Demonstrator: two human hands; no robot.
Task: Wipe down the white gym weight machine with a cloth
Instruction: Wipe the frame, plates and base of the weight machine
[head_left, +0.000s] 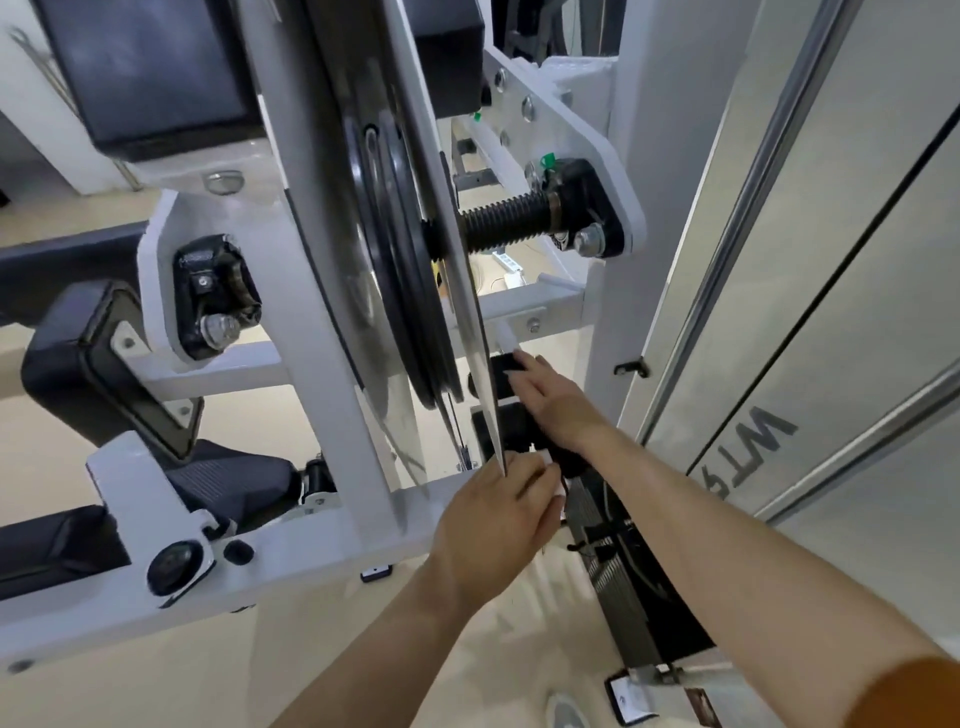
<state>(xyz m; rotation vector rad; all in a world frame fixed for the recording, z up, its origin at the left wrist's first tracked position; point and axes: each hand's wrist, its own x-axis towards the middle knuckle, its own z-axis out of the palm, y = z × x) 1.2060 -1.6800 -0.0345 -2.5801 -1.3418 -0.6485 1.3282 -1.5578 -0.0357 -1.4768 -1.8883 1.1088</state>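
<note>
The white gym weight machine (332, 395) fills the view, with a chrome disc (457, 291) and a black pulley (400, 270) at its centre. My left hand (493, 519) is at the lower tip of the chrome disc. Its fingers are curled round a small white cloth (555, 475), of which only bits show between the fingers. My right hand (558, 402) reaches in just above it. Its straight fingers touch a black block (501, 376) behind the disc's edge.
A black threaded rod (504, 221) runs from the disc to a white bracket (587, 156). Grey panels with chrome rails (769, 171) stand close on the right. Black pads (98, 374) are on the left. A black weight stack (634, 587) lies under my right forearm, above the beige floor.
</note>
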